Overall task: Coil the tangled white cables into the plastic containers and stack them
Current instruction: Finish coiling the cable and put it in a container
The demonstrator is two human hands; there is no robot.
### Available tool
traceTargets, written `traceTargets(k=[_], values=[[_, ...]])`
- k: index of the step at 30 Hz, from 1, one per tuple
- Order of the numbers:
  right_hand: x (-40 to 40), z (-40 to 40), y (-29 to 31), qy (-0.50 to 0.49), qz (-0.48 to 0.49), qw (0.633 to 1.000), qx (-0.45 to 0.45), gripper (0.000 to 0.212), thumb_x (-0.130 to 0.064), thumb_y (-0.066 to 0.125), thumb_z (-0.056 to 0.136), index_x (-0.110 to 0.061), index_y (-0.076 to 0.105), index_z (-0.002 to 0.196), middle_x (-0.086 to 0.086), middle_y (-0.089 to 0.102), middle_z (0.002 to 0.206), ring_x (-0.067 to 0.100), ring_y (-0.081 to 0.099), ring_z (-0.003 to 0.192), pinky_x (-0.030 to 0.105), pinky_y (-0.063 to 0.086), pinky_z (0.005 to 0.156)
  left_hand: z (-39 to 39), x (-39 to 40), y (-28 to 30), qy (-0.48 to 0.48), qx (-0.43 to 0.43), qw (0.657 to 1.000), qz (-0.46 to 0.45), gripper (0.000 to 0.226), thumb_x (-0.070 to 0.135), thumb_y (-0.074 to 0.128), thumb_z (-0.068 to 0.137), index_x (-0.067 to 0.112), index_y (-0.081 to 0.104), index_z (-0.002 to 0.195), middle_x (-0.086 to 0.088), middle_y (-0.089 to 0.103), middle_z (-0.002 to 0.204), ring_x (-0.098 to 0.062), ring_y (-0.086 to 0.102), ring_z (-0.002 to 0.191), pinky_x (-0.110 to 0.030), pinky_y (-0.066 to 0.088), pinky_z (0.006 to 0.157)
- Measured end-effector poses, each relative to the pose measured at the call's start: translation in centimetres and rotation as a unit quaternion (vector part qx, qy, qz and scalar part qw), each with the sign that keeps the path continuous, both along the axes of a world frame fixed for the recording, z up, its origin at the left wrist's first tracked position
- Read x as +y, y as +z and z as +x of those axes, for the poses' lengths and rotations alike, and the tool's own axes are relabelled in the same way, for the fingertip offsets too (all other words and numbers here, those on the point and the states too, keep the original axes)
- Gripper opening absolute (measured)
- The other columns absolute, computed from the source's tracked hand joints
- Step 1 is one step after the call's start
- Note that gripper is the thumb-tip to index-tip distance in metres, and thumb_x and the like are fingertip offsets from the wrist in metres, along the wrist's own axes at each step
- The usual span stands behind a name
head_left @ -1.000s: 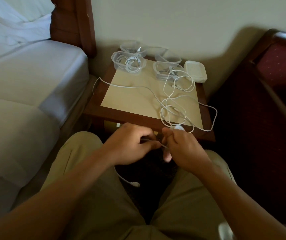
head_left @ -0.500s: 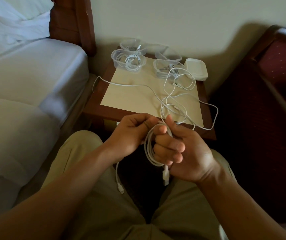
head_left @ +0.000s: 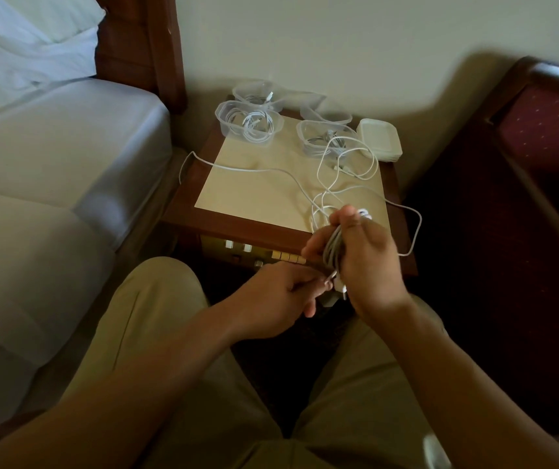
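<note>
My right hand (head_left: 367,262) is closed around a coil of white cable (head_left: 332,248), held upright just in front of the nightstand's front edge. My left hand (head_left: 279,299) pinches the coil's plug end (head_left: 331,277) below it. Tangled white cables (head_left: 335,177) lie loose on the nightstand top (head_left: 254,184), one strand trailing off the left edge. Several clear plastic containers stand at the back: one (head_left: 249,121) holds a coiled cable, another (head_left: 325,138) has cable spilling out of it, and two more sit behind them.
A stack of white lids (head_left: 379,138) rests at the nightstand's back right corner. A bed (head_left: 51,164) with white sheets is on the left, a dark wooden chair with red upholstery (head_left: 541,137) on the right. My knees are below.
My right hand has risen and turned with the coil wound tighter around it. My left hand dropped from the top of the loop to the plug end underneath.
</note>
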State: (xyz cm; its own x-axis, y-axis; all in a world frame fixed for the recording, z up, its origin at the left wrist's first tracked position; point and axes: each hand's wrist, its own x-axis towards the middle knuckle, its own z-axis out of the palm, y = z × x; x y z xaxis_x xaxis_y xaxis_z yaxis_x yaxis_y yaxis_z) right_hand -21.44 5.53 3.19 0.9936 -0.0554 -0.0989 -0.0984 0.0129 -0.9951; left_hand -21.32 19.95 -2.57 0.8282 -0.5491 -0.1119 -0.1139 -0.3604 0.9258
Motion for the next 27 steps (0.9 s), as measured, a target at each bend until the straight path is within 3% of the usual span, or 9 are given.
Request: traceTargets(k=[2,4,6,8,10,13,18,23,27], values=[[-0.1,-0.4,-0.6,0.038,-0.157,0.987,0.003,0.031,-0.020,0.032,0.111,-0.009,0.058,0.098,0.009,0.074,0.082,0.019,0.072,0.071,0.029,0.053,0.055,0.4,0.7,-0.2,-0.023,-0.077,0.995,0.056,0.024,0.040,0.046,0.107,0.037,0.069,0.099,0.008,0.068,0.076,0.000,0.061,0.062,-0.024,0.047,0.063],[-0.3,-0.6,-1.7,0.058,-0.337,0.939,-0.024,0.029,-0.026,0.036,0.110,-0.020,0.058,0.091,-0.006,0.073,0.081,0.000,0.068,0.073,0.016,0.049,0.057,0.8,1.5,-0.6,-0.048,-0.135,0.983,0.113,0.020,0.043,0.049,0.104,0.042,0.067,0.098,0.007,0.068,0.076,-0.004,0.065,0.068,-0.032,0.054,0.068],[-0.6,-0.4,-2.9,0.069,-0.437,0.896,-0.039,0.026,-0.034,0.039,0.109,-0.021,0.056,0.093,-0.017,0.067,0.076,-0.003,0.065,0.067,0.019,0.050,0.057,1.1,2.1,-0.6,-0.056,-0.182,0.970,0.151,0.020,0.048,0.052,0.100,0.039,0.070,0.096,0.006,0.068,0.073,-0.005,0.063,0.064,-0.035,0.055,0.065],[-1.1,-0.1,-3.8,0.076,-0.462,0.883,-0.025,0.031,-0.036,0.039,0.108,-0.017,0.055,0.090,-0.015,0.066,0.076,0.004,0.066,0.067,0.032,0.056,0.061,1.4,2.5,-0.4,-0.048,-0.244,0.955,0.160,0.030,0.055,0.052,0.096,0.034,0.073,0.095,0.009,0.067,0.072,-0.004,0.061,0.063,-0.034,0.053,0.061],[-1.6,-0.1,-4.1,0.110,-0.450,0.886,-0.004,0.039,-0.035,0.040,0.109,-0.014,0.058,0.081,-0.001,0.069,0.072,0.014,0.067,0.066,0.040,0.056,0.064,1.9,2.9,-0.4,-0.038,-0.304,0.941,0.145,0.035,0.059,0.052,0.094,0.032,0.073,0.093,0.012,0.067,0.075,-0.003,0.060,0.066,-0.031,0.050,0.060],[-1.5,-0.5,-3.5,0.204,-0.392,0.894,0.070,0.062,-0.026,0.029,0.110,-0.003,0.068,0.068,0.009,0.072,0.064,0.013,0.070,0.063,0.025,0.049,0.069,2.5,3.3,-0.8,-0.035,-0.376,0.919,0.114,0.026,0.046,0.061,0.094,0.023,0.070,0.089,0.013,0.064,0.078,-0.002,0.051,0.074,-0.024,0.043,0.066],[-1.1,-0.3,-3.1,0.231,-0.225,0.933,0.160,0.058,-0.039,0.027,0.111,0.000,0.059,0.084,0.013,0.061,0.051,0.025,0.059,0.045,0.029,0.046,0.052,3.1,3.7,-1.0,0.010,-0.420,0.903,0.088,0.020,0.034,0.070,0.093,0.015,0.066,0.094,0.013,0.053,0.083,-0.007,0.043,0.081,-0.020,0.037,0.074],[-0.7,-0.6,-2.4,0.235,-0.103,0.949,0.180,0.062,-0.048,0.025,0.108,-0.002,0.058,0.083,0.006,0.041,0.042,0.021,0.040,0.034,0.026,0.035,0.042,3.0,3.4,-1.3,0.026,-0.403,0.912,0.070,0.024,0.031,0.050,0.103,0.013,0.064,0.111,0.012,0.055,0.093,-0.008,0.050,0.089,-0.024,0.042,0.081],[-0.7,-0.6,-1.9,0.263,0.014,0.944,0.201,0.065,-0.057,0.024,0.104,-0.005,0.056,0.080,0.001,0.028,0.041,0.014,0.027,0.031,0.021,0.023,0.039,2.8,2.8,-0.7,0.025,-0.344,0.939,0.018,0.030,0.033,0.044,0.104,0.015,0.065,0.091,0.021,0.047,0.083,0.000,0.051,0.082,-0.013,0.036,0.076]])
